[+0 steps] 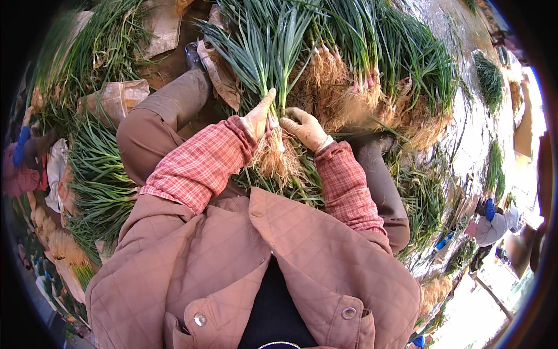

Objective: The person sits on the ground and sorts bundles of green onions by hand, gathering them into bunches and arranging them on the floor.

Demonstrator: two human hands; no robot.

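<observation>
A bunch of leafy plants that look like green onions or green garlic [271, 124] stands upright before me, leaves pointing away and pale roots hanging towards my jacket. My left hand [258, 114], in a light glove, is closed around its stems with the thumb up along them. At the bunch's right side, my gloved right hand [307, 129] has its curled fingers and thumb on a stalk just above the roots. Directly beyond both hands lie bundled plants [324, 65] with bushy, tan roots. Loose green leaves [305, 181] lie beneath the held roots.
More rooted bundles [409, 104] lie at the far right. A leafy heap [102, 48] and a crumpled woven sack [115, 98] are at the left, near another pile [102, 174]. My bent knees flank the work. Another person [490, 227] is at the right edge.
</observation>
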